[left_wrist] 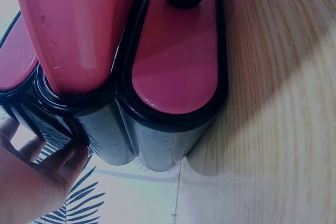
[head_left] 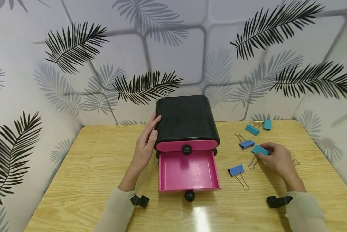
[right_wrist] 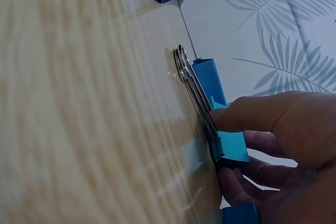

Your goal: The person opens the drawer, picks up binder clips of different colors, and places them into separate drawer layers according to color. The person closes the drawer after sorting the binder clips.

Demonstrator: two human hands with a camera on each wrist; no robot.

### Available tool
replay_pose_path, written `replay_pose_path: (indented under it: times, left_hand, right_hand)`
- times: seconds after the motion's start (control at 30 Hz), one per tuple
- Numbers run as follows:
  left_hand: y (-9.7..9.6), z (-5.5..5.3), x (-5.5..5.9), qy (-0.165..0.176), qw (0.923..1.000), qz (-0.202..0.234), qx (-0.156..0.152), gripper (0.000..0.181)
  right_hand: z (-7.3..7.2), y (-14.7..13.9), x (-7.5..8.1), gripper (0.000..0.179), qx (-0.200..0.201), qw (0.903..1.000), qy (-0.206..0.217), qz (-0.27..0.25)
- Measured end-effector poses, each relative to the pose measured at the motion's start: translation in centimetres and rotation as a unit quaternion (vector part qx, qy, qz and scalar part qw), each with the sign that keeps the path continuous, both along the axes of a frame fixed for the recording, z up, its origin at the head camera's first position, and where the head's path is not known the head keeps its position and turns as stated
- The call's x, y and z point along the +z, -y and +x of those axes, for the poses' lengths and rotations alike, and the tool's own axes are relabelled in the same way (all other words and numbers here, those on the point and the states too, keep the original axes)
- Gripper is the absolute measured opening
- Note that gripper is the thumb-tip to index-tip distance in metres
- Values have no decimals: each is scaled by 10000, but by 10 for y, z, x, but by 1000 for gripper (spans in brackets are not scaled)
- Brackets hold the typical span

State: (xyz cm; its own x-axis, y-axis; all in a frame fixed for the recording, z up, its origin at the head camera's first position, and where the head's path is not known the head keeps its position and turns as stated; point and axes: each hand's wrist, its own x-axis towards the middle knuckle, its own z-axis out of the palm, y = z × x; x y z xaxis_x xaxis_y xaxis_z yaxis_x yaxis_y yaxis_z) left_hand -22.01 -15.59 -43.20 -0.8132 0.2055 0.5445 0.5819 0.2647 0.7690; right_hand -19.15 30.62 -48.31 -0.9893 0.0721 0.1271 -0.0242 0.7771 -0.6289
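Observation:
My left hand rests against the left side of a black drawer cabinet with pink fronts; in the left wrist view its fingertips touch the black side wall. The middle drawer is pulled out, with a bare pink floor, while the top drawer and the bottom drawer are closed. On the right, my right hand pinches a teal binder clip between thumb and fingers. In the right wrist view, the clip's wire handles lie together, close over the tabletop.
Around the right hand lie a blue binder clip, another blue one nearer the cabinet, and teal binder clips farther back. A wire handle shows just right of the hand. Patterned wall borders the wooden table.

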Motion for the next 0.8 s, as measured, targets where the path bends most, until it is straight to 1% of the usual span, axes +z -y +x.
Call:
replay_pose_path:
  times: [0.1, 0.2, 0.37, 0.43, 0.63, 0.8]
  left_hand:
    - [-1, 1, 1, 47, 10000, 18, 31, 48]
    - [-3, 5, 7, 68, 10000, 67, 9, 48]
    - [-7, 19, 28, 95, 9999, 52, -44, 47]
    - [-9, 23, 34, 106, 9999, 34, -37, 47]
    - [-9, 24, 35, 125, 9999, 50, -23, 48]
    - [-8, 24, 35, 115, 9999, 48, -30, 47]
  right_hand:
    - [0, 0, 1, 38, 2, 10000, -10, -9]
    - [0, -1, 1, 40, 2, 10000, 2, -31]
    - [3, -3, 2, 42, -7, 9998, 121, -140]
    - [3, -4, 3, 42, -16, 9997, 150, -189]
    - [5, -8, 7, 41, -29, 9997, 148, -208]
    - [4, -12, 9, 46, 91, 9997, 149, -143]
